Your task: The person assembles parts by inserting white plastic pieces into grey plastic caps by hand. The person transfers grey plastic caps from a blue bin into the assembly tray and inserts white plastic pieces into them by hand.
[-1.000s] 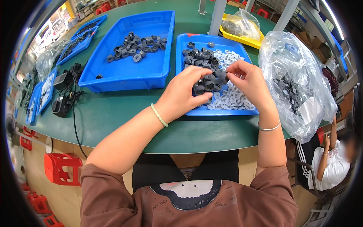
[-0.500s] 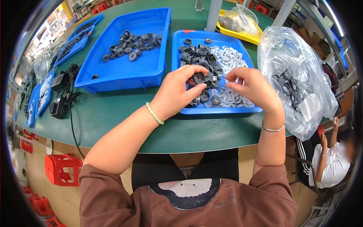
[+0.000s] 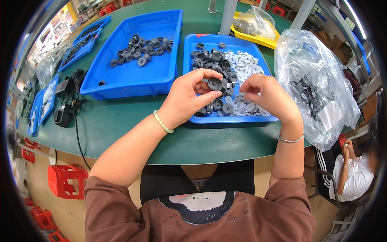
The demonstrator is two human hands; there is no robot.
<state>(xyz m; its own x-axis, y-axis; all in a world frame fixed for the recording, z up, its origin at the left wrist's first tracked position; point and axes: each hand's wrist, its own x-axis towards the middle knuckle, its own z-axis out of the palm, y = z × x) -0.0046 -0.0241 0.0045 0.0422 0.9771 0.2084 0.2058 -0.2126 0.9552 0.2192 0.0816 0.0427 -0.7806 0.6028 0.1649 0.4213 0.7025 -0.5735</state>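
Between the thumb and fingers of my left hand (image 3: 186, 91) is a round black plastic cap (image 3: 215, 84), its hollow side turned up. My right hand (image 3: 271, 94) hovers just to the right, fingertips curled together; whatever they pinch is too small or hidden to make out. Both hands are over the near part of a blue tray (image 3: 238, 119). Inside it, a heap of black caps (image 3: 209, 58) fills the left side, and small whitish plastic pieces (image 3: 244, 64) lie on the right.
A larger blue tray (image 3: 131, 82) on the left holds more black caps. A clear plastic bag (image 3: 298, 52) with dark parts lies right, near a yellow tray (image 3: 262, 39). Black adapters (image 3: 62, 115) with cables sit far left. A person (image 3: 352, 175) sits at the right.
My right hand has shifted slightly, its fingers drawn closer together. The cap in my left hand has moved slightly right. At the right, the seated person's raised hand has come down.
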